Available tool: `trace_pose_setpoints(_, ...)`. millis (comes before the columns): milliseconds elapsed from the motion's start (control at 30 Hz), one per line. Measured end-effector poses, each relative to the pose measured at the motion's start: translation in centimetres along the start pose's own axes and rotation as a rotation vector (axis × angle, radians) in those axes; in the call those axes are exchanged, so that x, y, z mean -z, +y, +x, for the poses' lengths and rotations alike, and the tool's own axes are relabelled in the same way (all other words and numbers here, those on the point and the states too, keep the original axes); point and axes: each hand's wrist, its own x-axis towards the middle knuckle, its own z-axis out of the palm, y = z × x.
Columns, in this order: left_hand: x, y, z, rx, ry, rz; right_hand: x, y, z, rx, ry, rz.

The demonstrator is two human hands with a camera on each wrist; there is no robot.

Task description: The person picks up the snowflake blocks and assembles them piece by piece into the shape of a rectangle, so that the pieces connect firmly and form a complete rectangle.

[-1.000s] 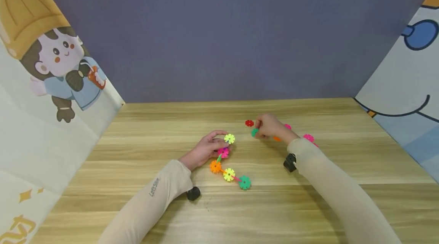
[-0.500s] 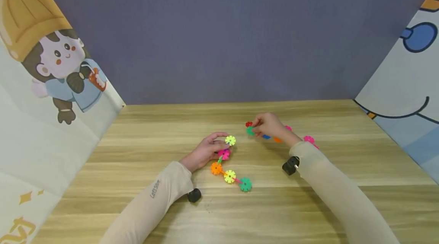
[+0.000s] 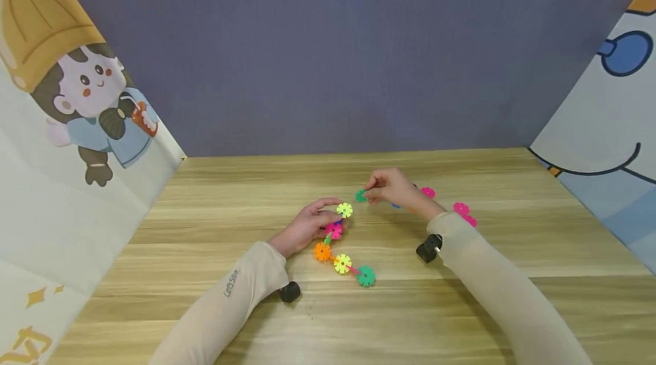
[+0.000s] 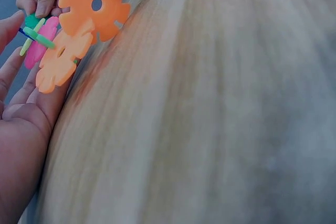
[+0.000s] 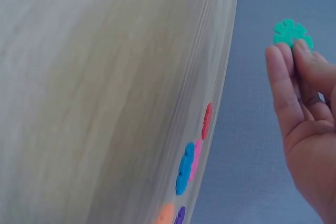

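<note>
In my left hand point(image 3: 306, 226) I hold a chain of slotted plastic flower discs by its upper part. A yellow disc point(image 3: 344, 210) tops the chain, followed by a pink disc point(image 3: 333, 232), an orange disc point(image 3: 322, 251), another yellow disc point(image 3: 342, 263) and a green end disc point(image 3: 366, 275), with edge-on discs linking them. A loose green disc point(image 5: 289, 31) is pinched between the thumb and fingers of my right hand point(image 3: 393, 187), above the table. It is close to the top yellow disc but apart from it in the head view.
Several loose discs lie on the wooden table point(image 3: 230, 194), behind and right of my right hand: pink point(image 3: 461, 209), blue point(image 5: 185, 169), red point(image 5: 207, 121) and orange point(image 5: 165, 214) ones among them. A grey-blue panel point(image 3: 328, 57) stands at the table's back edge.
My right hand has moved left with the green disc, nearer the chain's top. The red disc is now hidden behind this hand in the head view. My left hand has barely moved.
</note>
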Motion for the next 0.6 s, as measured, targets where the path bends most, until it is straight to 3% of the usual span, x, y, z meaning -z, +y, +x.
trace_pose_setpoints(600, 0.1, 0.3, -0.2, 0.001, -0.034, -0.003, -1.2, 0.4, 0.6, 0.030, -0.050, 0.098)
